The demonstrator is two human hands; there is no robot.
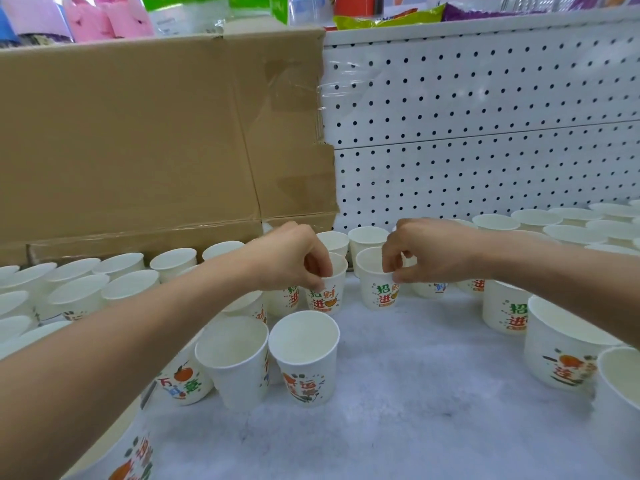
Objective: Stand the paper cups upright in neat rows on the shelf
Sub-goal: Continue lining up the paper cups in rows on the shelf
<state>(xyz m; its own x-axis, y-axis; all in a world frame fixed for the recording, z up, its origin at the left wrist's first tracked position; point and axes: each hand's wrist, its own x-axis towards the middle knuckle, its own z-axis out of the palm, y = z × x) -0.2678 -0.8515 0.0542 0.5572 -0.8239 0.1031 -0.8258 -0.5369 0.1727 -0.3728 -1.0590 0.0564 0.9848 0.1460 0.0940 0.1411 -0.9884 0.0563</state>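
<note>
- The left hand (291, 259) pinches the near rim of the left cup (327, 296), with thumb and fingertips closed on the lip. This cup stands upright at the centre of the frame.
- The right hand (431, 252) pinches the right cup (374, 289) in the same way, by the right side of its rim. This cup is also upright, just beside the left cup with a small gap between them.
- Both cups rest on the shelf (415, 393), a pale, faintly speckled surface that fills the lower middle of the frame.
- Two front cups (304, 358) stand mouth-up side by side at lower centre-left.
- More paper cups (86, 282) stand in rows at middle left and again at middle right.
- A cardboard box (156, 133) fills the upper left behind the left rows.
- A white pegboard (485, 133) backs the shelf at upper right.
- Packaged goods (104, 15) in pink, green and yellow line the top edge and are cut off by the frame.
- The left forearm hides several cups at lower left.
- The cups at the lower right edge and in the bottom left corner are cut off.
- The cups behind the right hand are mostly covered, though they appear to be upright.
</note>
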